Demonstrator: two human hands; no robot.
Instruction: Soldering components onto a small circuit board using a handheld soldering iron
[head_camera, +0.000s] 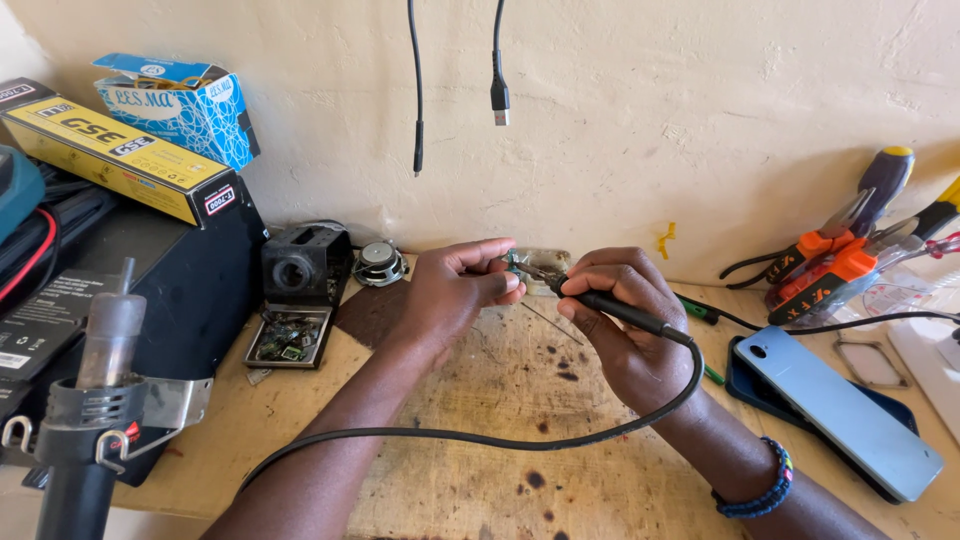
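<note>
My left hand (455, 290) pinches a small green circuit board (520, 264) just above the wooden workbench (500, 470). My right hand (625, 320) grips a black soldering iron (615, 308) like a pen, its tip touching the board. The iron's black cable (470, 436) loops from under my right hand across the bench toward the lower left. Much of the board is hidden behind my fingers.
A light blue phone (840, 410) lies face down at the right, with pliers and screwdrivers (840, 255) behind it. A black stand (305, 265), a tray of small parts (288, 338) and a small speaker (381, 263) sit left of my hands. Boxes (120, 150) and a hot-air tool (95, 400) fill the left side. Two cables (498, 95) hang from above.
</note>
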